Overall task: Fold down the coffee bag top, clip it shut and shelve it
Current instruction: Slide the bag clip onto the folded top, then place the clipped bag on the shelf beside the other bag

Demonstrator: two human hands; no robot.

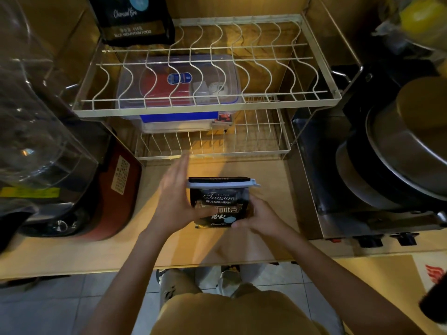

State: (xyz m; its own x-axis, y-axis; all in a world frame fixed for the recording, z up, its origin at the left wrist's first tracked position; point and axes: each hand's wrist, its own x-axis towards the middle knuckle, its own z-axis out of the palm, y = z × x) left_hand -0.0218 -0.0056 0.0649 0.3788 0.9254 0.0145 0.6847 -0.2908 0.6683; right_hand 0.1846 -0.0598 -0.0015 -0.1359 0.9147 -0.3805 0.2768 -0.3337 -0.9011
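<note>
A black coffee bag lies on the wooden counter, its top folded down. A pale blue clip runs across the folded top, with its end sticking out at the right. My left hand rests against the bag's left side, fingers stretched out flat and blurred, thumb over the lower front. My right hand grips the bag's lower right corner. A second black coffee bag stands at the back left on the upper tier of the white wire rack.
A clear plastic box with a blue latch sits on the rack's lower tier. A red cooker and a clear jug stand left. Steel pots on a stove are right. The counter edge is near me.
</note>
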